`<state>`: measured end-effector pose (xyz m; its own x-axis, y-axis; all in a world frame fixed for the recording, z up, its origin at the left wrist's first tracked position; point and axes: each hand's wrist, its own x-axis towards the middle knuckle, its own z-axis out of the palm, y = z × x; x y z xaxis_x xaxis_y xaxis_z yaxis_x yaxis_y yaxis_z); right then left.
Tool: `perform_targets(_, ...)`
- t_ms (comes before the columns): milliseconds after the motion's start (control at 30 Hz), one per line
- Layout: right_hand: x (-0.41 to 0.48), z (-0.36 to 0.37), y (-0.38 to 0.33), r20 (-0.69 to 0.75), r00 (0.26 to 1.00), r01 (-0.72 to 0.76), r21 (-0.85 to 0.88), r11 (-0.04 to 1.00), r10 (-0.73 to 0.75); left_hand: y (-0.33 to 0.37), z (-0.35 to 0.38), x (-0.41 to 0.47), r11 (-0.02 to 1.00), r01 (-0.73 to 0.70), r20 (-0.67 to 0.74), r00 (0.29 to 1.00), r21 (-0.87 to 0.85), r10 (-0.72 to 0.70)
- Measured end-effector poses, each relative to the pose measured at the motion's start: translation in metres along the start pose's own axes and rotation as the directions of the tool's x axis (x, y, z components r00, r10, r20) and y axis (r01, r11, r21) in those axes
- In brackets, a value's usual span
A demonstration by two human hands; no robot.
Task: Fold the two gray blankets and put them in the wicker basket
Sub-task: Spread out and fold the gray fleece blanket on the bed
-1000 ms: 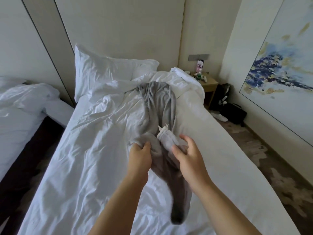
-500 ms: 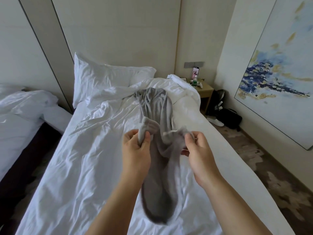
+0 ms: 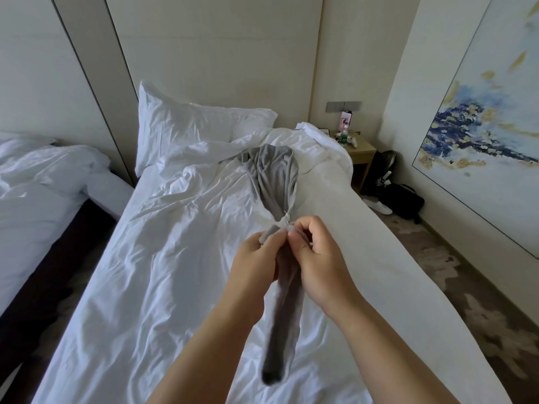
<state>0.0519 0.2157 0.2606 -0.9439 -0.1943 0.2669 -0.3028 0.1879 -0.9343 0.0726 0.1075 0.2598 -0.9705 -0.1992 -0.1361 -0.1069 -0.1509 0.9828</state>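
Observation:
A gray blanket (image 3: 274, 176) lies bunched lengthwise on the white bed (image 3: 163, 272), reaching from near the pillow toward me. Its near end is lifted, and a narrow fold of it (image 3: 284, 330) hangs down between my arms. My left hand (image 3: 256, 258) and my right hand (image 3: 318, 258) are pressed close together above the bed, each pinching the blanket's edge at a corner with a small white tag. No second gray blanket and no wicker basket are in view.
A white pillow (image 3: 186, 126) leans at the headboard. A second bed (image 3: 38, 188) stands to the left across a dark gap. On the right are a wooden nightstand (image 3: 360, 150) with small items, a black bag (image 3: 402, 199) on the floor and a wall painting (image 3: 484, 126).
My hands rose and came together, from holding the blanket's edge apart to pinching it at one spot. The hanging fold has narrowed into a thin strip.

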Motion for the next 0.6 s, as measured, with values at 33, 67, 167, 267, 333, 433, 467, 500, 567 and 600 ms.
perform_targets(33,-0.001,0.0,0.001,-0.026,1.0,-0.002,-0.007,1.0,0.002,0.0,-0.001,-0.001,1.0,0.01,0.013,1.0,-0.011,-0.01)
perform_targets(67,-0.003,0.001,0.002,-0.064,0.998,-0.01,-0.02,1.0,0.009,-0.001,-0.002,-0.003,1.0,0.016,0.017,1.0,-0.019,-0.016)
perform_targets(167,-0.004,0.0,0.005,-0.227,0.973,-0.056,-0.03,0.998,0.048,-0.005,0.001,-0.007,0.998,0.026,0.051,0.998,-0.049,-0.024)
perform_targets(267,-0.006,-0.007,0.006,-0.302,0.953,-0.04,0.001,0.999,0.039,-0.007,0.003,-0.01,0.998,0.033,0.094,0.995,-0.059,-0.027)
perform_targets(333,-0.012,-0.006,0.005,-0.245,0.968,0.031,-0.082,0.996,-0.051,-0.006,0.003,-0.012,0.998,0.031,0.103,0.994,-0.057,-0.025)
perform_targets(433,-0.018,-0.003,0.007,-0.162,0.977,0.112,-0.157,0.981,-0.138,-0.007,0.002,-0.013,0.999,0.026,0.096,0.995,-0.046,-0.022)
perform_targets(467,-0.018,-0.004,0.007,-0.146,0.98,0.112,-0.159,0.981,-0.136,-0.008,0.001,-0.014,0.998,0.031,0.096,0.995,-0.047,-0.027)
perform_targets(500,-0.018,-0.005,0.008,-0.134,0.983,0.107,-0.156,0.982,-0.129,-0.009,0.001,-0.015,0.998,0.039,0.099,0.995,-0.056,-0.033)
perform_targets(567,-0.019,-0.007,0.009,-0.124,0.983,0.115,-0.155,0.981,-0.135,-0.012,0.001,-0.015,0.996,0.054,0.108,0.993,-0.073,-0.045)
perform_targets(600,-0.02,-0.008,0.009,-0.121,0.982,0.128,-0.156,0.979,-0.148,-0.012,0.0,-0.015,0.995,0.057,0.113,0.992,-0.082,-0.047)
